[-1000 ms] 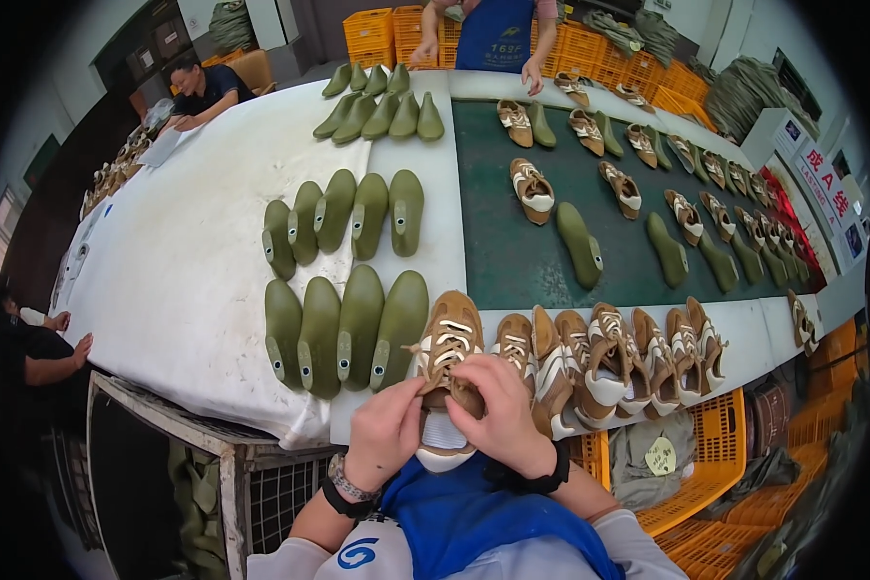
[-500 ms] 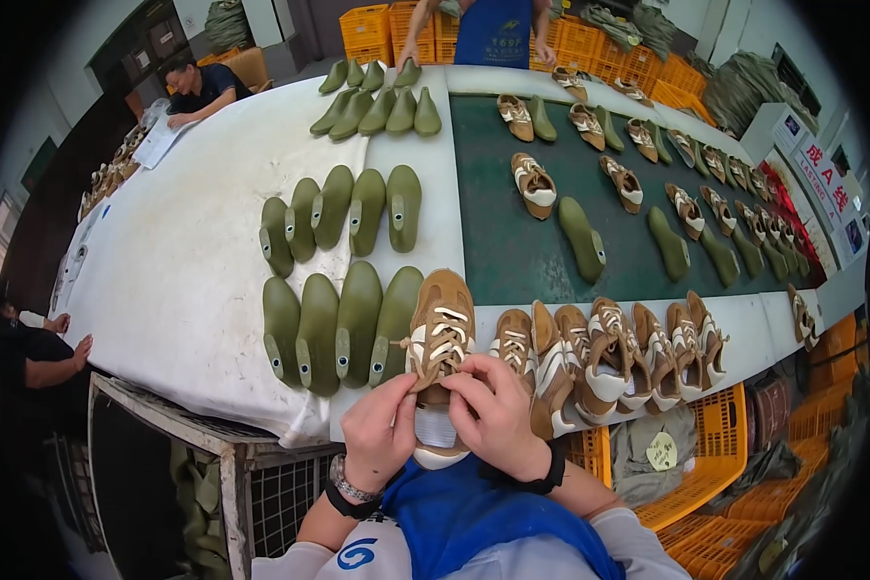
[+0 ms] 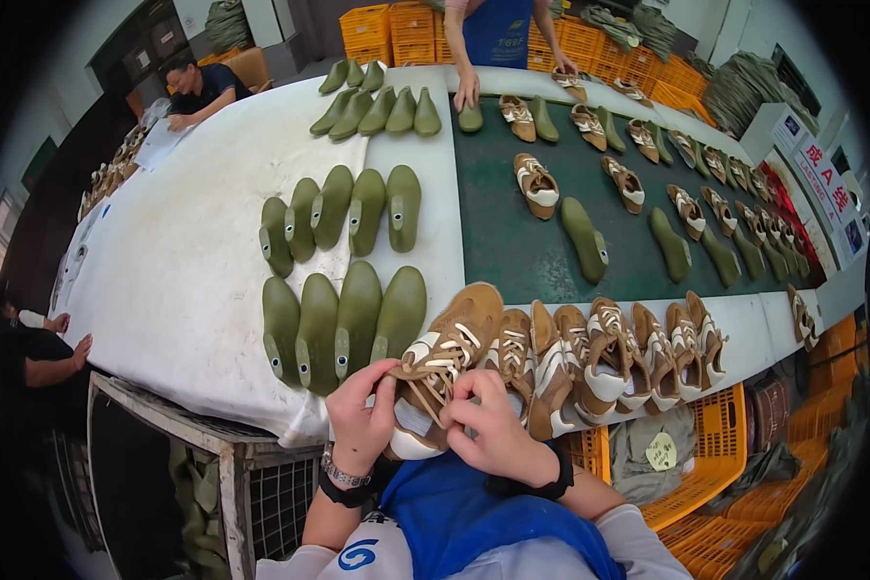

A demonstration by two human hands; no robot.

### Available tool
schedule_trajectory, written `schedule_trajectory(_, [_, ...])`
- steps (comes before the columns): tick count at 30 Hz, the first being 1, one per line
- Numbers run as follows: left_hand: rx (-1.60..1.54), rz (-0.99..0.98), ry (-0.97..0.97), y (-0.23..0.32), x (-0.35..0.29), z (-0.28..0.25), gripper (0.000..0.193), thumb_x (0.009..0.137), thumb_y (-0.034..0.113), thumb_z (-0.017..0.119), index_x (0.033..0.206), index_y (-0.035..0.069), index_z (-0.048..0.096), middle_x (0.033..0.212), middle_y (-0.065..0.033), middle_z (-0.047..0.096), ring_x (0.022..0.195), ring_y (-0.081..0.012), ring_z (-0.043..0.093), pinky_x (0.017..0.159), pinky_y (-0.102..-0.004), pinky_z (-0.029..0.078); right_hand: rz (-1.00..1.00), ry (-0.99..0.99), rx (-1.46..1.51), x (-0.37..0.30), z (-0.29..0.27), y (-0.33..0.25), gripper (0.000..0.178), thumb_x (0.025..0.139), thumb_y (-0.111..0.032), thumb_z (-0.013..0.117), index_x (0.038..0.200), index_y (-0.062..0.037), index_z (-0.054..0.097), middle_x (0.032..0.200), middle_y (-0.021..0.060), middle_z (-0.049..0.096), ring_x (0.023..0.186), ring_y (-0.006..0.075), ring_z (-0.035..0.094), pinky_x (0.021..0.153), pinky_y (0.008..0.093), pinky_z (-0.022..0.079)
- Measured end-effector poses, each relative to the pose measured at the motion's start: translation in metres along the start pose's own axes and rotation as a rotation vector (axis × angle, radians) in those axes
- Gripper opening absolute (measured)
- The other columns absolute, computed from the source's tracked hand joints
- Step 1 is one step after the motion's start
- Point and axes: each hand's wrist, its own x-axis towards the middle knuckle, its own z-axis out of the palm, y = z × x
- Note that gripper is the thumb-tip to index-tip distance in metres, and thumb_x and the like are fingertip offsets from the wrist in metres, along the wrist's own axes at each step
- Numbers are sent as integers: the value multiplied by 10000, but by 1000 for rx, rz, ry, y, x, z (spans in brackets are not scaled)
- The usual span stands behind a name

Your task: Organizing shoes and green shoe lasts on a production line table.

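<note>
White signs (image 3: 822,188) stand far right of the tan shoe (image 3: 442,362); left hand (image 3: 361,418) and right hand (image 3: 495,430) both pinch it.

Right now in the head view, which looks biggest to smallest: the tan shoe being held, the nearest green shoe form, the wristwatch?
1. Tan shoe
2. Green shoe form, somewhat smaller, though lying farther from the camera, so unsure
3. Wristwatch, clearly smallest

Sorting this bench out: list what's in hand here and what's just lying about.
In hand: tan shoe, gripped by left hand and right hand.
Lying about: row of shoes, green lasts, belt, yellow crates.
</note>
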Motion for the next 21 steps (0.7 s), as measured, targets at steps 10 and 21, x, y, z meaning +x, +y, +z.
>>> schedule_trajectory(10, [339, 268, -309, 29, 3, 8, 435, 742, -63, 564, 1144, 101, 596, 955, -143, 539, 830, -304, 570, 695, -367, 498, 14, 477, 1, 6, -2, 14, 427, 706, 61, 638, 1108, -28, 523, 918, 116, 566, 650, 195, 571, 566, 277, 485])
schedule_trajectory(21, [205, 361, -471, 15, 4, 2, 284, 692, -80, 562, 921, 68, 645, 862, -126, 512, 770, -301, 544, 654, -366, 465, 72, 431, 127, -9, -4, 27, 411, 736, 122, 581, 1100, -17, 450, 979, 123, 521, 793, 149, 558, 637, 229, 507])
